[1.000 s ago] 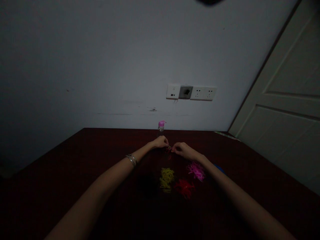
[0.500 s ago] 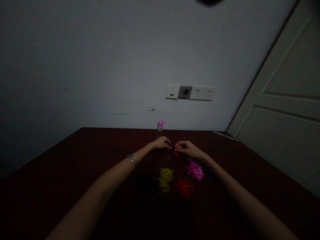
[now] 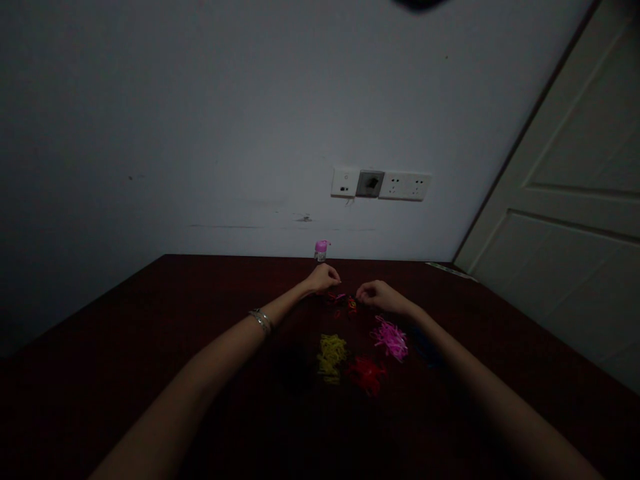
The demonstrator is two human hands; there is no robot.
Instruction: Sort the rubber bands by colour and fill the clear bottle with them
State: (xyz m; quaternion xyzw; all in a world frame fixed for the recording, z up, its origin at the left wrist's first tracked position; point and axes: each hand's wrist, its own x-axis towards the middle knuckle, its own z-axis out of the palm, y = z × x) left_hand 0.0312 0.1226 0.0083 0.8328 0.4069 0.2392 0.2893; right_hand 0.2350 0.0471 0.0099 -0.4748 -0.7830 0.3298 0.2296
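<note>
My left hand (image 3: 325,277) is raised just in front of the pink-capped bottle (image 3: 321,250), its thumb and fingertips pinched together; whatever may be between them is too small to make out. A short way to the right, my right hand (image 3: 374,294) also pinches, at the edge of a small mixed heap (image 3: 352,306) of red and yellow pieces that look like rubber bands. A few pink and red bits (image 3: 338,298) lie under the left hand. Nearer me are a yellow pile (image 3: 331,359), a red pile (image 3: 369,375) and a pink pile (image 3: 391,339) of similar thin pieces.
The dark reddish table (image 3: 220,280) meets a grey wall (image 3: 225,133) at the back. Wall sockets (image 3: 404,187) sit above it. A dark bluish patch (image 3: 425,347) shows beside my right forearm. To the right stands a pale panelled door (image 3: 575,200).
My left hand has risen and moved back, now covering the bottle's lower part. My right hand has shifted slightly right, uncovering the red and yellow heap.
</note>
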